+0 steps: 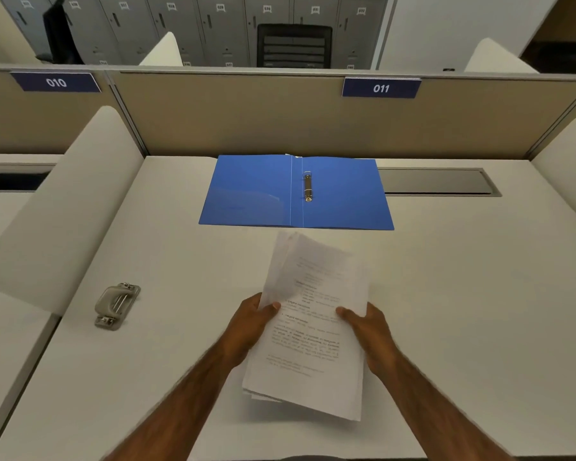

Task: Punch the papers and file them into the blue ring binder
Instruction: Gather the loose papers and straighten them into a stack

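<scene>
A stack of printed white papers (310,331) is held above the desk in front of me, its sheets slightly fanned. My left hand (253,322) grips its left edge and my right hand (368,331) grips its right edge, thumbs on top. The blue ring binder (253,191) lies open and flat at the back of the desk, with its metal ring mechanism (308,187) just right of the spine. A grey hole punch (116,306) rests on the desk to my left, well apart from both hands.
The white desk (463,294) is bounded by a beige partition (246,114) at the back and white rounded dividers (64,211) on both sides. A grey cable tray lid (436,181) sits behind the binder's right side.
</scene>
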A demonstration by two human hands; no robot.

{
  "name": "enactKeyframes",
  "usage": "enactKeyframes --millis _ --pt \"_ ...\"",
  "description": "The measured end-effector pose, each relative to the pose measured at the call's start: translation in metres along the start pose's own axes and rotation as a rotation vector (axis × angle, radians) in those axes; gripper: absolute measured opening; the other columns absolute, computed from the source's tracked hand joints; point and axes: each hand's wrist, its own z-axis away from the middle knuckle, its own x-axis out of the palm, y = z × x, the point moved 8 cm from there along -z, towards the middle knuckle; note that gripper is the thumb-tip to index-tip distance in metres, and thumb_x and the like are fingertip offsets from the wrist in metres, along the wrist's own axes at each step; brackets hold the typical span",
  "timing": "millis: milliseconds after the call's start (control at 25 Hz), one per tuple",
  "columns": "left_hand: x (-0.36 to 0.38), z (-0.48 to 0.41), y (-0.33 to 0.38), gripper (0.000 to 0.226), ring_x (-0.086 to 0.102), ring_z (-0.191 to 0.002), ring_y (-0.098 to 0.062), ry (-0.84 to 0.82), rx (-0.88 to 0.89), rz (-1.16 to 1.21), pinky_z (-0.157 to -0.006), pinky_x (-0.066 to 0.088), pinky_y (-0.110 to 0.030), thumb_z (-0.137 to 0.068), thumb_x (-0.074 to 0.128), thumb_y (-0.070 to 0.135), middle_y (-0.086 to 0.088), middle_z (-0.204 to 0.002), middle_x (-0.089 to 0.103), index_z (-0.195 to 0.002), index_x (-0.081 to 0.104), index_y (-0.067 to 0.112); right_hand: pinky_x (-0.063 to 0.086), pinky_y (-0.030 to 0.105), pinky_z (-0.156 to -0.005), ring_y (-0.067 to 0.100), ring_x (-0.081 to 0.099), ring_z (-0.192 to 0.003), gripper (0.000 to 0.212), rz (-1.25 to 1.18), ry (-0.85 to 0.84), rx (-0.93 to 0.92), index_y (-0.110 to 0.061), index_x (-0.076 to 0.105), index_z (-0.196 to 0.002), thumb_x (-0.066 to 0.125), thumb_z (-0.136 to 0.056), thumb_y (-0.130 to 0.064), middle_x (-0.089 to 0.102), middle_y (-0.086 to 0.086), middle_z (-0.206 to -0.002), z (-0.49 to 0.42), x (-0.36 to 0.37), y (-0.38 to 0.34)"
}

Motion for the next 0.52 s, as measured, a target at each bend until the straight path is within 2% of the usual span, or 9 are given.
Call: enactKeyframes --millis 40,120,200,280,360,440,520 --pt "0.001 0.004 0.011 0.022 0.074 -0.096 -0.029 -0.016 0.03 0.042 -0.086 0.059 -0.048 -0.099 0.057 0.022 -0.008 -0.107 0.076 -0.119 0.065 0.017 0.059 0.044 -0.089 0.024 0.073 -0.102 0.044 -0.045 -0.018 -0.036 -0.016 0.062 -0.126 0.078 -0.085 -0.016 0.075 0.006 -0.117 0.0 -0.003 -0.01" --pt "0.001 0.012 0.035 0.024 0.074 -0.096 -0.031 -0.021 0.109 0.073 -0.085 0.059 -0.05 -0.097 0.059 0.02 -0.009 -0.107 0.076 -0.12 0.065 0.016 0.055 0.049 -0.096 0.028 0.07 -0.112 0.052 -0.123 -0.156 -0.04 -0.015 0.057 -0.133 0.076 -0.085 -0.016 0.072 0.007 -0.124 0.003 0.0 -0.027" --pt "0.004 0.019 0.061 0.029 0.073 -0.096 -0.03 -0.015 0.21 0.04 -0.08 0.061 -0.045 -0.089 0.063 0.022 -0.007 -0.106 0.076 -0.116 0.067 0.016 0.052 0.05 -0.101 0.033 0.067 -0.116 0.044 -0.134 -0.254 -0.09 -0.009 0.061 -0.129 0.071 -0.086 -0.006 0.071 0.012 -0.125 0.01 0.007 -0.049" --pt "0.006 0.027 0.086 0.029 0.073 -0.096 -0.026 0.028 0.318 0.002 -0.074 0.06 -0.033 -0.081 0.06 0.022 -0.003 -0.1 0.077 -0.108 0.071 0.02 0.054 0.046 -0.097 0.034 0.069 -0.111 0.032 -0.089 -0.191 -0.222 -0.007 0.069 -0.116 0.073 -0.084 -0.003 0.075 0.012 -0.116 0.019 0.008 -0.08" --pt "0.005 0.034 0.105 0.028 0.072 -0.096 -0.023 0.077 0.418 -0.006 -0.073 0.058 -0.028 -0.08 0.056 0.02 0.0 -0.098 0.076 -0.103 0.072 0.026 0.056 0.042 -0.087 0.028 0.07 -0.099 0.022 -0.03 -0.124 -0.374 -0.01 0.074 -0.104 0.076 -0.082 -0.007 0.076 0.013 -0.105 0.029 0.009 -0.112" --pt "0.002 0.038 0.115 0.025 0.071 -0.098 -0.019 0.098 0.495 0.003 -0.078 0.059 -0.029 -0.083 0.061 0.024 0.002 -0.101 0.075 -0.105 0.071 0.03 0.057 0.04 -0.084 0.024 0.07 -0.094 0.018 -0.006 -0.138 -0.469 -0.013 0.074 -0.102 0.074 -0.086 -0.007 0.075 0.016 -0.105 0.037 0.013 -0.132" --pt "-0.001 0.041 0.119 0.034 0.071 -0.099 -0.014 0.103 0.531 0.009 -0.08 0.058 -0.026 -0.079 0.07 0.038 0.003 -0.104 0.075 -0.111 0.069 0.028 0.057 0.038 -0.089 0.023 0.07 -0.101 0.028 0.017 -0.153 -0.49 -0.02 0.07 -0.11 0.073 -0.087 -0.006 0.074 0.011 -0.112 0.037 0.014 -0.136"
